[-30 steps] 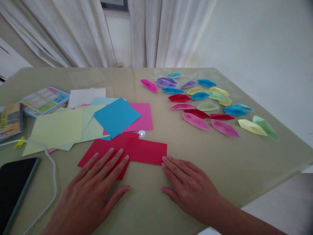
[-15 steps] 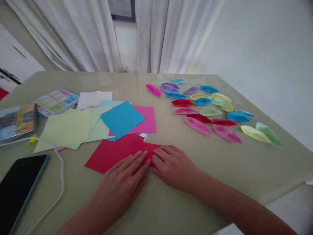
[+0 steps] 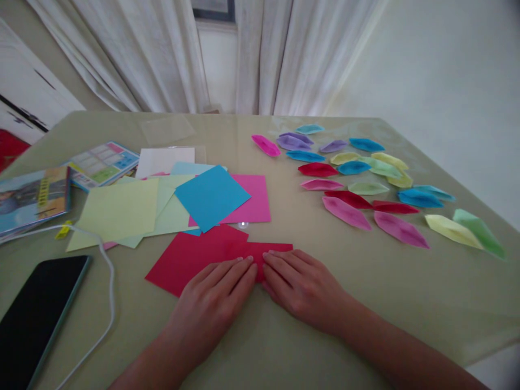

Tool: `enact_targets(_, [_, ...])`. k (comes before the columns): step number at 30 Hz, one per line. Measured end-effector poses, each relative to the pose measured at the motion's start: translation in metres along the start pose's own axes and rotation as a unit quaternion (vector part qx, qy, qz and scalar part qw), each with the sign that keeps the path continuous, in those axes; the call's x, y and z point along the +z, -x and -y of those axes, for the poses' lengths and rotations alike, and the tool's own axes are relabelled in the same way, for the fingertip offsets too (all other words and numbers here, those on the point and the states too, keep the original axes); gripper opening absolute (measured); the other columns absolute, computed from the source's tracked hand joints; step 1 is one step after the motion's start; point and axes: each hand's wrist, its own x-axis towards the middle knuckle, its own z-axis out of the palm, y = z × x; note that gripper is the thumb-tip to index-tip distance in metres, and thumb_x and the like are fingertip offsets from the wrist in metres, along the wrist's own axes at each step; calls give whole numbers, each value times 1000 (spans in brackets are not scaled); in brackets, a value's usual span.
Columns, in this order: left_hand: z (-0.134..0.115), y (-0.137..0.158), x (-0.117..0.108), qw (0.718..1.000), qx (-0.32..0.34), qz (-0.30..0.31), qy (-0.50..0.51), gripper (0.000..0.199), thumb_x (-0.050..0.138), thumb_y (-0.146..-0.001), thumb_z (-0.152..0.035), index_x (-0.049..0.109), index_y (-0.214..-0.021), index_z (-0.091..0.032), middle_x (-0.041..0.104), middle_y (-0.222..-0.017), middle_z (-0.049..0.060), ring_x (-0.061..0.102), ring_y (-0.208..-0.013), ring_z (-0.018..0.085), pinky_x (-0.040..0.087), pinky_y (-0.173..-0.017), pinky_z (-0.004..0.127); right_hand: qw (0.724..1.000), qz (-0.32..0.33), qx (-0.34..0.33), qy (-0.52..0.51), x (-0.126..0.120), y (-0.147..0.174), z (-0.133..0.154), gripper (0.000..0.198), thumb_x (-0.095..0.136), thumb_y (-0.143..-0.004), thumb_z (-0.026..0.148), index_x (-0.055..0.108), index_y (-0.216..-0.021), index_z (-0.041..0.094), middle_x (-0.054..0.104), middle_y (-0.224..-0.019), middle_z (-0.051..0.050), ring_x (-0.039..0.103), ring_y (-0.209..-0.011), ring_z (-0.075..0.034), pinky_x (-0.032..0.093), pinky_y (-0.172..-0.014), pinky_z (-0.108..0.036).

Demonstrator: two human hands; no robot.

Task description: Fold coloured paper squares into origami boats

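Observation:
A folded piece of red paper (image 3: 254,249) lies in front of me, its long edge running left to right. Under its left part is a flat red sheet (image 3: 190,257) turned cornerwise. My left hand (image 3: 217,298) rests on the red paper with fingers stretched out flat and fingertips near the middle of the fold. Just right of them, my right hand (image 3: 303,287) has its fingers bent over the folded red paper. The right thumb sits low by the near edge, mostly hidden. The two hands' fingertips almost meet.
Left lie pale yellow sheets (image 3: 117,211), a blue square (image 3: 213,197), a pink sheet (image 3: 258,200), booklets (image 3: 36,195), a phone (image 3: 40,319) and a white cable (image 3: 111,287). Several folded paper boats (image 3: 347,212) spread across the right of the table (image 3: 406,303).
The folded red paper now lies straighter, with more of its right end showing. My fingertips have drawn closer to its near edge. The view has shifted slightly left.

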Motion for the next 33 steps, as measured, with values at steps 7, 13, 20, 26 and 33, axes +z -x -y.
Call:
enact_targets(7, [1,-2,-1,1000,13,-24,6,35,40,-108,-12,74,-118,-13,81,-118,11,75,-101,24,59,-89,37,998,-30,15,-50,1,-1,-2,18,62,-106,20,74,-114,10,80,-112,-13,75,-96,-23,57,-86,-37])
enact_targets(13, [12,4,-14,997,21,-49,57,32,50,-105,-9,69,-130,-14,78,-128,9,73,-113,24,52,-105,40,994,-60,4,-90,-11,-1,-17,19,57,-106,12,75,-111,13,81,-110,-11,75,-95,-21,57,-84,-35])
enact_targets(20, [38,20,-38,957,-242,-97,126,22,59,-104,-28,71,-123,-28,80,-117,2,76,-105,22,59,-98,37,906,-174,208,-326,-30,2,-30,13,68,-100,15,80,-103,20,82,-100,-7,75,-85,-19,59,-77,-31])
enact_targets(26, [-12,6,-16,785,-400,-51,471,37,62,-100,-56,74,-119,-27,81,-79,1,74,-60,17,55,-46,22,760,-52,375,-528,-30,-6,-6,29,72,-100,39,82,-82,18,73,-68,-2,59,-55,-11,42,-48,-19])
enact_targets(33, [-15,-5,-22,731,-465,-56,496,38,73,-92,-50,76,-66,-23,69,-57,-1,67,-54,15,57,-53,21,679,18,428,-596,-19,-4,2,39,71,-97,52,82,-86,16,72,-68,-2,55,-54,-10,38,-46,-18])
